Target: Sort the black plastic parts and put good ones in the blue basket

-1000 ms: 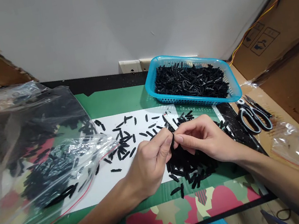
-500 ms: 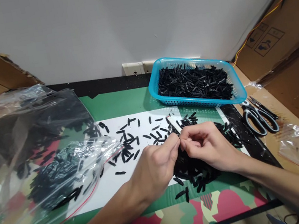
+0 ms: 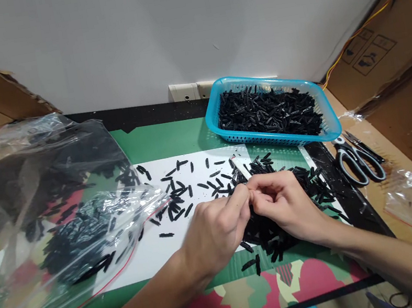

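My left hand (image 3: 215,229) and my right hand (image 3: 284,204) meet fingertip to fingertip above a heap of small black plastic pieces (image 3: 270,227). The pinched fingers hide what lies between them; a small black piece seems to be held there. A short white stick (image 3: 241,167) lies just beyond the fingertips on the white paper sheet (image 3: 154,245). More black pieces (image 3: 180,190) are scattered over that sheet. A blue basket (image 3: 216,101) filled with black pieces stands behind the hands.
A large clear plastic bag (image 3: 53,218) with black pieces lies at the left. Scissors (image 3: 359,164) and a small clear bag (image 3: 409,198) lie at the right on cardboard. A white wall and a power strip (image 3: 190,91) close the back. Cardboard walls flank both sides.
Both hands stay pinched together over the heap. Their fingertips have dropped slightly lower and closer; the view has shifted a little.
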A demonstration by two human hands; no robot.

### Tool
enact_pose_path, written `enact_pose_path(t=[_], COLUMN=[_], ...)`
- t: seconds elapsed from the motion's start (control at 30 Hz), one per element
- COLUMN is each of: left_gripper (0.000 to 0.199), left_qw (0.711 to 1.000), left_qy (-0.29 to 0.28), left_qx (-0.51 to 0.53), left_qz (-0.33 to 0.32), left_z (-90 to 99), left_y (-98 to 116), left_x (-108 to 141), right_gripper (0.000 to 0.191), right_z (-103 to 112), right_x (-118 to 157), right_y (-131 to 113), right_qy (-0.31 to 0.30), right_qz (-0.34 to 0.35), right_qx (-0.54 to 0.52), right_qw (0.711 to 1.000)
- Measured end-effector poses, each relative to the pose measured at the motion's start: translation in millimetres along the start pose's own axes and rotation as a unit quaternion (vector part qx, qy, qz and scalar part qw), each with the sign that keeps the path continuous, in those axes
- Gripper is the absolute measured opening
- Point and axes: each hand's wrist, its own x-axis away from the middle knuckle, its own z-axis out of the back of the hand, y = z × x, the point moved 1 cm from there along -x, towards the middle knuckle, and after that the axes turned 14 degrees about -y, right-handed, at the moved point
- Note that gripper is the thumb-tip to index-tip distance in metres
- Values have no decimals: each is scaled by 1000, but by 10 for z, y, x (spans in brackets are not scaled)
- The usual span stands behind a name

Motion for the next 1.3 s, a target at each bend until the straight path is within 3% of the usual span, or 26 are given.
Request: enact_pose_path(t=[0.13,0.3,0.5,0.77,0.97,1.17,1.3], left_gripper=[22,38,43,41,38,31,30], left_qw=[991,919,876,898,927,959,970], left_qy=[0,-26,-35,-26,-29,-31,-41], left_qx=[125,378,463,422,362,274,236], left_qz=[42,106,129,124,97,57,49], left_z=[2,3,3,46,58,39,23], left_y=[9,78,103,49,29,0,-22], left_x=[-5,-34,-45,-63,-46,-33,-27], right_gripper=[21,29,37,30,25,29,30], right_z=[-3,19,80,139,200,281,258], right_x=[-19,-32,-33,-45,-25,-11,-3], right_y=[-20,-86,-134,-154,-201,-213,-187], right_qy=[2,-10,-28,-68,-80,-97,-81], right_qz=[13,27,45,30,27,11,4], right_qx=[-23,-50,-37,-28,34,112,107], right_qw=[1000,998,998,997,996,989,991])
